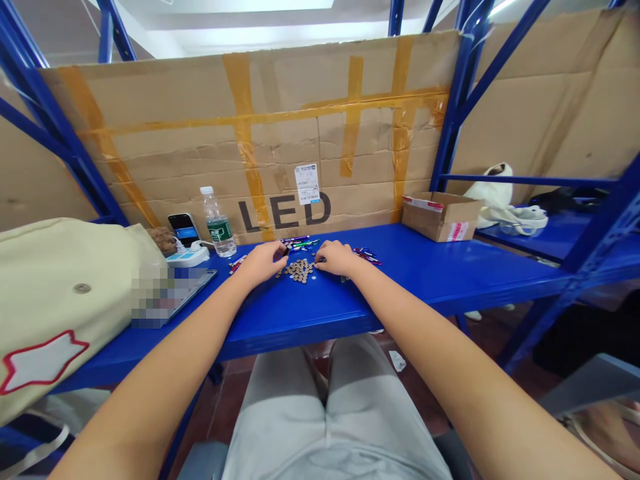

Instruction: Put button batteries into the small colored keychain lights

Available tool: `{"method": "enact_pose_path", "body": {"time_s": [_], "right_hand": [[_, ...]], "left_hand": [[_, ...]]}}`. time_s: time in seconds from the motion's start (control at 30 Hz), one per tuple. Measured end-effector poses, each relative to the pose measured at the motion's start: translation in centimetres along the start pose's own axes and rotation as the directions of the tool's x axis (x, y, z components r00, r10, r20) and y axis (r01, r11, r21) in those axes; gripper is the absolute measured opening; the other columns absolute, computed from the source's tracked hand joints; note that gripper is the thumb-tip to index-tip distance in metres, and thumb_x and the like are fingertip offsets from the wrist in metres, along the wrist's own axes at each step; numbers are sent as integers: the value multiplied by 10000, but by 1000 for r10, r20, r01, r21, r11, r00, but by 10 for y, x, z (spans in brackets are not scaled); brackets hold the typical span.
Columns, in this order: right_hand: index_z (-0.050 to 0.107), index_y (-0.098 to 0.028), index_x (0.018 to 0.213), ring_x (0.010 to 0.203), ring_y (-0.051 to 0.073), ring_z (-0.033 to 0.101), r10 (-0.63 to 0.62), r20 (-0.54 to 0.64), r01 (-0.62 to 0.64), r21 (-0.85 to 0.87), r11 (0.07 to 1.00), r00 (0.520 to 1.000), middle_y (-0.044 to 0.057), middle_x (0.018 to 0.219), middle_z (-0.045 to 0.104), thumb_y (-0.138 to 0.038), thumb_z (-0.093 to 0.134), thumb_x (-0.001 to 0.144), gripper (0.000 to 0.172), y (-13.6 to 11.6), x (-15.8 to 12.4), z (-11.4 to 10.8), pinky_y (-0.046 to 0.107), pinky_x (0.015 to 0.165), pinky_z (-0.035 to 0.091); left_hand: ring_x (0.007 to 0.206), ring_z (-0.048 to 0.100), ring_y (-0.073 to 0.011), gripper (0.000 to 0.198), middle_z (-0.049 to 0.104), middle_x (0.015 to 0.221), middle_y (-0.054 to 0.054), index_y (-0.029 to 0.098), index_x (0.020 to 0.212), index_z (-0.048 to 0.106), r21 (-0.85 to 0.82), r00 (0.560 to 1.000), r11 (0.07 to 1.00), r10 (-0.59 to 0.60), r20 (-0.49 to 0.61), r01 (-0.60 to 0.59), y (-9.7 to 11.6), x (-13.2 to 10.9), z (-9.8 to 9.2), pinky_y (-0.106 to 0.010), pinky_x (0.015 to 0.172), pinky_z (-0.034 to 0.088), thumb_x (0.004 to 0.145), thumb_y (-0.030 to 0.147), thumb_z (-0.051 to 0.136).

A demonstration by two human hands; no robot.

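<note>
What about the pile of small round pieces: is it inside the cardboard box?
No, the pile of small round pieces lies on the blue tabletop, between the left hand and right hand.

"LED" [285, 212] on cardboard panel [195, 153]; white label [307, 183] illegible.

The left forearm [170, 370] and right forearm [440, 340] converge toward the pile of small discs [300, 271]. The left hand [263, 261] curls just left of it; the right hand [336, 257] curls at its right, fingertips lowered.
</note>
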State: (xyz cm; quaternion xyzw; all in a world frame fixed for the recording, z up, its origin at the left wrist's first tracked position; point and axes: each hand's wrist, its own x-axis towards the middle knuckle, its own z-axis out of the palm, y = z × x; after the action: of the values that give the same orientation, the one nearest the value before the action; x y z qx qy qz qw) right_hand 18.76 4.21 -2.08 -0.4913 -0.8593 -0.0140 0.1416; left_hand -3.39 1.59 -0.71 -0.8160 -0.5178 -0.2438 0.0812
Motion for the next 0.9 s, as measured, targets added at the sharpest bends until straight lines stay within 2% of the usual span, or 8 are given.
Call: {"method": "enact_pose_path", "body": {"time_s": [0.13, 0.23, 0.3, 0.37, 0.43, 0.5, 0.77, 0.9], "right_hand": [[732, -252, 880, 1076, 318, 523, -1, -44, 1, 3, 1000, 999, 98, 1151, 606, -307, 597, 814, 160, -1, 1, 0, 524, 877, 415], [723, -245, 856, 1089, 285, 525, -54, -203, 79, 113, 990, 978, 78, 1159, 604, -310, 601, 817, 144, 1, 3, 0, 490, 904, 410], [710, -235, 876, 1093, 241, 532, -142, -355, 227, 212, 950, 924, 66, 1155, 604, -299, 583, 834, 148, 0, 3, 0, 440, 931, 408], [697, -217, 882, 1068, 202, 549, -238, -471, 396, 271, 878, 850, 65, 1118, 613, -284, 575, 843, 145, -3, 3, -1, 386, 936, 417], [689, -204, 872, 1037, 183, 564, -305, -535, 508, 285, 813, 788, 69, 1071, 622, -270, 576, 844, 134, -7, 3, -2, 351, 924, 428], [686, -200, 870, 1014, 177, 571, -329, -560, 548, 282, 788, 761, 70, 1038, 627, -261, 573, 848, 130, -10, 1, -3, 337, 913, 432], [684, -217, 960, 1035, 185, 549, -335, -519, 511, 242, 825, 787, 62, 1072, 625, -276, 558, 867, 168, -12, -4, -8, 330, 918, 400], [662, -203, 994, 1042, 189, 533, -264, -505, 431, 247, 868, 822, 63, 1069, 620, -264, 562, 852, 185, -6, -4, -8, 326, 915, 390]], "left_hand": [[813, 616, -204, 215, 682, 900, -48, 191, 912, 633, 3, 996, 998, 69, 50, -69, 5, -3, 5, -303, 730, 461, 776, 317, 523], [806, 608, -200, 194, 674, 881, -46, 183, 892, 627, -23, 995, 995, 94, 37, -93, 11, -4, 5, -303, 732, 456, 772, 299, 528], [787, 602, -191, 176, 669, 856, -40, 179, 877, 623, -48, 992, 992, 121, 21, -120, 14, -6, 4, -297, 725, 453, 772, 283, 527], [770, 599, -182, 172, 666, 840, -33, 177, 876, 624, -73, 990, 987, 144, -2, -144, 17, -8, 4, -291, 717, 450, 777, 270, 519], [767, 600, -176, 179, 667, 841, -29, 177, 888, 627, -90, 987, 983, 158, -28, -160, 18, -9, 3, -289, 719, 449, 782, 262, 511], [770, 603, -174, 183, 669, 847, -28, 178, 896, 629, -96, 985, 981, 165, -47, -169, 19, -10, 3, -289, 725, 451, 786, 264, 511], [843, 615, -186, 193, 676, 911, -44, 189, 923, 629, -30, 985, 987, 154, -75, -156, 20, -9, 1, -291, 779, 460, 804, 289, 514], [861, 619, -188, 199, 679, 936, -55, 185, 941, 635, -6, 982, 989, 145, -119, -146, 17, -9, 0, -295, 799, 465, 830, 293, 509]]}}
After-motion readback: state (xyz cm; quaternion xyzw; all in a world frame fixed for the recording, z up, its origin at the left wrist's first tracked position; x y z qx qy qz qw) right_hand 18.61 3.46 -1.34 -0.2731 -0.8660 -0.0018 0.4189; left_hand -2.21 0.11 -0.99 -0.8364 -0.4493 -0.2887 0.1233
